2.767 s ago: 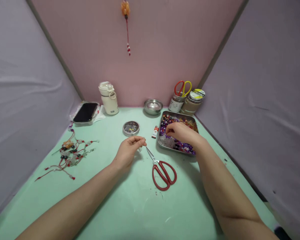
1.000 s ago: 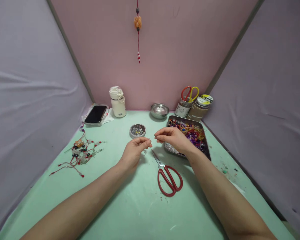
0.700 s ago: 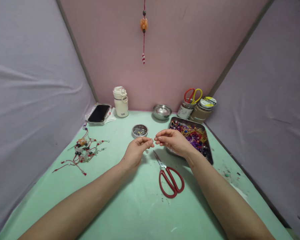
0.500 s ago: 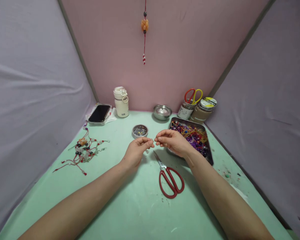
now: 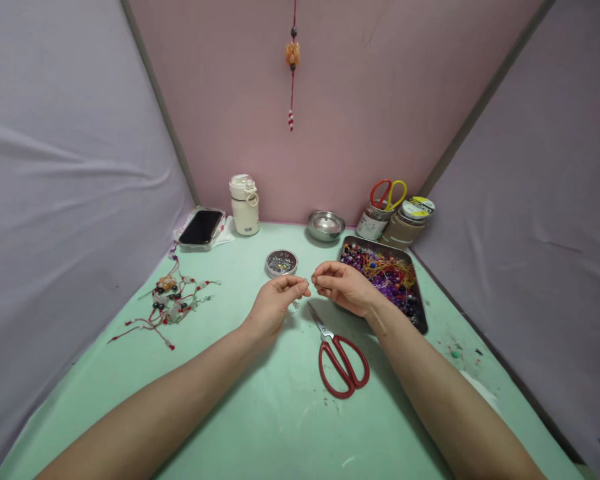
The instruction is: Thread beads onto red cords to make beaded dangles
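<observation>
My left hand (image 5: 276, 303) is closed in a pinch on a strand of small clear beads (image 5: 295, 305), part of which dangles below the fingers. Just to its right, my right hand (image 5: 345, 287) is also pinched, its fingertips almost meeting the left ones. Whatever is between the right fingers is too small to make out. Beneath the right hand stands a metal tray (image 5: 420, 310) of purple, black, red and clear beads with gold cord. Red-handled scissors (image 5: 337, 357) lie below the hands, tips pointing up toward them.
A round tin (image 5: 281, 263) of small shiny pieces sits behind my left hand. Beaded red-cord ornaments (image 5: 169, 300) lie left. Along the back are a phone (image 5: 201, 227), bottle (image 5: 245, 207), steel bowl (image 5: 326, 227) and jars (image 5: 405, 223). A beaded pendant (image 5: 293, 53) hangs on the wall.
My right hand has left the bead tray and come over to my left hand, closing up to its fingertips. My left hand keeps its pinch. The view has shifted slightly.
</observation>
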A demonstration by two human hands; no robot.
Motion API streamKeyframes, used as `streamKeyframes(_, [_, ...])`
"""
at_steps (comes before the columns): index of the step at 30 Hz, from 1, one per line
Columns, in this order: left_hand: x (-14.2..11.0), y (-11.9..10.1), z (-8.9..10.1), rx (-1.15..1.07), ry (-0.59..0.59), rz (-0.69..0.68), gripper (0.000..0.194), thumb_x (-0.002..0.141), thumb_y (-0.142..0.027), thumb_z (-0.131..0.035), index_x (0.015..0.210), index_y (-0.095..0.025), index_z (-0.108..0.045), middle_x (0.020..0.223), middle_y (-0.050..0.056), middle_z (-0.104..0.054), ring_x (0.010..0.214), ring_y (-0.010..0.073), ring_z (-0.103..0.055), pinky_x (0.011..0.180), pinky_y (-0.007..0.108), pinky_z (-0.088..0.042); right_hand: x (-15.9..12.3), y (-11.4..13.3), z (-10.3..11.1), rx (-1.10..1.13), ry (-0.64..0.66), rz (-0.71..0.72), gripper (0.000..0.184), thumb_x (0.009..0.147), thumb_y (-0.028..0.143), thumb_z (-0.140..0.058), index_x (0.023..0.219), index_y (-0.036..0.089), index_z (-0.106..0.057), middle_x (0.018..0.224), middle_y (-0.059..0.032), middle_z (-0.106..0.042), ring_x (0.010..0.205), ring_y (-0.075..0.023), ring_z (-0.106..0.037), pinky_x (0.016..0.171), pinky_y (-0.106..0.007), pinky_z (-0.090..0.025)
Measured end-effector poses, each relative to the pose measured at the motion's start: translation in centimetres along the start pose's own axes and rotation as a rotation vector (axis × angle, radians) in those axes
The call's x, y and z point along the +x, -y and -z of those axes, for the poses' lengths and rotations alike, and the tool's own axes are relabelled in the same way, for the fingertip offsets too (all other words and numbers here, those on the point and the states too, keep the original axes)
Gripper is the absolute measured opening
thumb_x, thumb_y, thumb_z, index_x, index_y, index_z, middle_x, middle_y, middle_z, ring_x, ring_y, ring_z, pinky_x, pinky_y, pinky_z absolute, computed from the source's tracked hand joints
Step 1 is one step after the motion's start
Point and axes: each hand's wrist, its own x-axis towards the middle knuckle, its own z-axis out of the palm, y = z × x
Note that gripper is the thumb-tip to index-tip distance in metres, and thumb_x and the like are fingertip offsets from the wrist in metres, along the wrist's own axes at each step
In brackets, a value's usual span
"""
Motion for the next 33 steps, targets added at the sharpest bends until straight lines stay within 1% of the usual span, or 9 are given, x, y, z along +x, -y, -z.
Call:
streamKeyframes(6, [0.12,0.22,-0.03,-0.003,0.002,-0.014,0.027,0.067,-0.042,-0.07,0.076,-0.018,-0.065,0.075,0.004,-0.065,0.072,0.0145,-0.052,0.072,0.027,-0.039,-0.03,-0.03,-0.16,-0.003,0.003,-0.018,0.028,0.057,0.027,-0.082,0.075,0.017,-0.064,0.074,0.0002,-0.064,0.065,-0.0092,-0.054,0.063,-0.024,-0.042])
streamKeyframes(11, [0.17,0.37,0.02,-0.001,-0.001,-0.013,0.028,0.065,-0.043,-0.072,0.076,-0.018,-0.066,0.074,0.004,-0.066,0.072,0.015,-0.053,0.072,0.028,-0.04,-0.03,-0.07,-0.13,-0.005,0.003,-0.01,0.026,0.058,0.027,-0.081,0.076,0.017,-0.064,0.076,0.0,-0.065,0.067,-0.0093,-0.056,0.064,-0.024,-0.042])
streamKeyframes(20, [0.16,0.42,0.05,-0.017,0.012,-0.024,0.023,0.069,-0.04,-0.07,0.076,-0.018,-0.066,0.074,0.003,-0.066,0.072,0.0135,-0.051,0.073,0.028,-0.038,-0.05,-0.09,-0.13,0.001,0.03,-0.004,0.022,0.06,0.024,-0.08,0.075,0.017,-0.065,0.074,0.0006,-0.065,0.066,-0.0083,-0.056,0.065,-0.024,-0.04])
streamKeyframes(27, [0.19,0.52,0.09,-0.006,-0.006,-0.014,0.026,0.067,-0.041,-0.071,0.076,-0.018,-0.066,0.073,0.003,-0.066,0.072,0.0139,-0.052,0.072,0.028,-0.037,-0.13,0.14,-0.27,0.008,0.018,0.0,0.023,0.059,0.023,-0.081,0.075,0.018,-0.065,0.072,0.0013,-0.064,0.062,-0.0079,-0.054,0.062,-0.024,-0.04])
streamKeyframes(33, [0.2,0.5,0.04,-0.015,0.0,-0.018,0.026,0.068,-0.04,-0.071,0.078,-0.017,-0.065,0.074,0.003,-0.066,0.071,0.0131,-0.051,0.072,0.027,-0.037,-0.11,0.14,-0.23,0.018,0.028,0.0,0.021,0.06,0.022,-0.081,0.074,0.018,-0.066,0.072,0.0009,-0.065,0.063,-0.0083,-0.054,0.062,-0.024,-0.04])
